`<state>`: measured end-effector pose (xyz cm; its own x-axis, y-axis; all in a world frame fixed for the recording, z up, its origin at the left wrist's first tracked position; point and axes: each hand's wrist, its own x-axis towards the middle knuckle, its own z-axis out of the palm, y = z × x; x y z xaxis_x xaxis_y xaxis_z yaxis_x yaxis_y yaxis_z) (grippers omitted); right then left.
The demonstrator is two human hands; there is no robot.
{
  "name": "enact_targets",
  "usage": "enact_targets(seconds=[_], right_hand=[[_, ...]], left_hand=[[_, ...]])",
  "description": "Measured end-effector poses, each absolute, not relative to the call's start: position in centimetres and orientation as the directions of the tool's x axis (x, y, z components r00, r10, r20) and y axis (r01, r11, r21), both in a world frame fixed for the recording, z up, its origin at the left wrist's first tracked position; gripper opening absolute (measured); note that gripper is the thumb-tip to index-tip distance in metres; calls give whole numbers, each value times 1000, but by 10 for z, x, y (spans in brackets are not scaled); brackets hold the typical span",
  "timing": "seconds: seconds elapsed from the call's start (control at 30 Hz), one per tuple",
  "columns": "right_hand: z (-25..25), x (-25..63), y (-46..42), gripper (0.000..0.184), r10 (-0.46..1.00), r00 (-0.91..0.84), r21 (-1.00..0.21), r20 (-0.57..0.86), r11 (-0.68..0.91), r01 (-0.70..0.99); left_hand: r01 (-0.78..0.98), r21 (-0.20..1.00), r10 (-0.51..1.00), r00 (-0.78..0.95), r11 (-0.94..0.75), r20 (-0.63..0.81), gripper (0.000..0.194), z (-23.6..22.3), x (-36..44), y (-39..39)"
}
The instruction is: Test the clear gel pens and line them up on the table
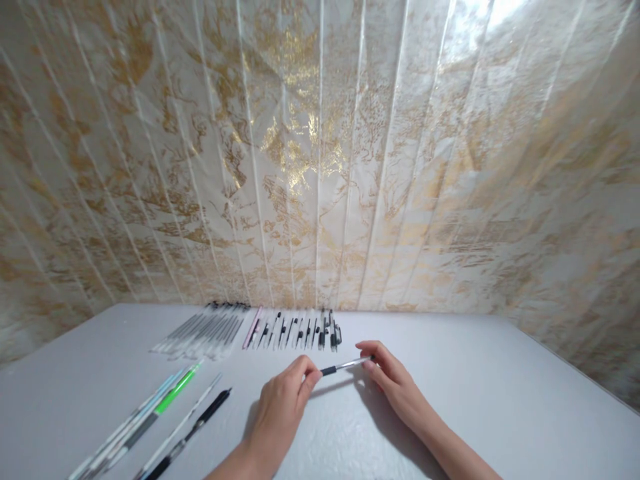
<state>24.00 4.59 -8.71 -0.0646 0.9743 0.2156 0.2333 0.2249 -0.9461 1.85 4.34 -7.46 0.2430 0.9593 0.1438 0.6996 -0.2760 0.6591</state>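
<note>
A slim pen [345, 365] with a clear barrel and a dark grip is stretched between my two hands above the white table. My left hand [283, 397] pinches its dark-grip end, with the tip hidden by the fingers. At the other end, thumb and fingers of my right hand [393, 380] close on the dark end of the pen. Beyond my hands lies a row of pens and pen parts [295, 331], several with black caps or grips. A pink pen [253, 328] lies at that row's left end.
Several clear, grey-cored sticks [205, 331] lie in a bundle at the back left. Nearer, to the left, are a green pen [177, 390], a black pen [213, 408] and thin white sticks [127, 423]. A gold-patterned curtain [320, 167] hangs behind the table [500, 393].
</note>
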Motion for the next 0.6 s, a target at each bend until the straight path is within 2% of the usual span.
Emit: enact_targets(seconds=[0.07,0.13,0.2,0.27,0.33,0.47,0.6], right_hand=[[-86,244,47,41,980,-91,-893,176,197,405],[-87,248,50,51,986,-103,-847,128,163,506],[-88,250,52,48,984,-135,-874,120,169,456],[-88,252,52,38,976,-186,-937,116,169,305],[-87,251,52,36,971,-227,-966,81,132,224],[-85,248,49,51,971,-235,-920,35,123,371],[-80,244,47,38,958,-286,-969,29,98,229]], left_hand=[[691,670,960,240,-272,142,24,-76,18,43],[675,685,960,241,-273,145,25,-77,18,42],[668,695,961,237,-266,140,26,-79,18,42],[663,704,964,229,-254,131,27,-79,18,42],[648,721,966,224,-245,127,28,-80,17,44],[595,755,956,251,-277,153,28,-83,17,45],[576,768,955,245,-280,165,28,-87,17,46]])
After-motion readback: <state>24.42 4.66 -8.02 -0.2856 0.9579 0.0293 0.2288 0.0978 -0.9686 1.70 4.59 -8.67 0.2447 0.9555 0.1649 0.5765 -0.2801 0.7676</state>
